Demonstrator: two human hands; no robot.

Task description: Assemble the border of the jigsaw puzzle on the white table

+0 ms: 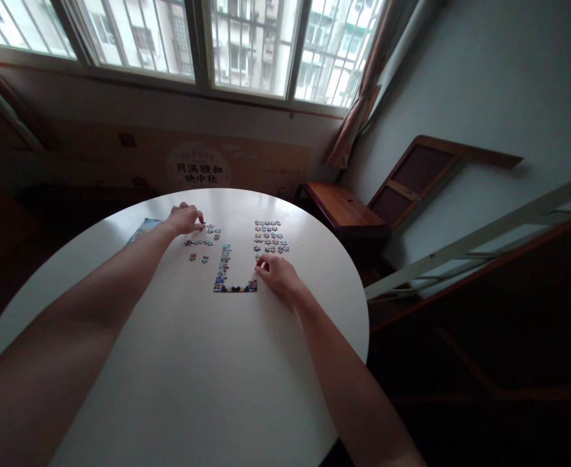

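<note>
Part of a jigsaw puzzle [220, 279] lies joined in a U shape on the table, its left side reaching higher than its right. My right hand [278, 274] is at the puzzle's right side, thumb and fingertips pinched on a jigsaw piece that they mostly cover. Farther away, my left hand [185, 219] rests over the table with curled fingers, the tips together beside loose jigsaw pieces [211, 229]; whatever they pinch is too small to make out. Several more loose pieces [268, 235] stand in rows behind my right hand.
The round white table [193, 363] carries everything. A blue printed sheet [143, 228] lies partly behind my left forearm. Single pieces [204, 259] sit left of the puzzle. Beyond the table's right edge are a wooden bench [339, 204] and a slanted rail [461, 250].
</note>
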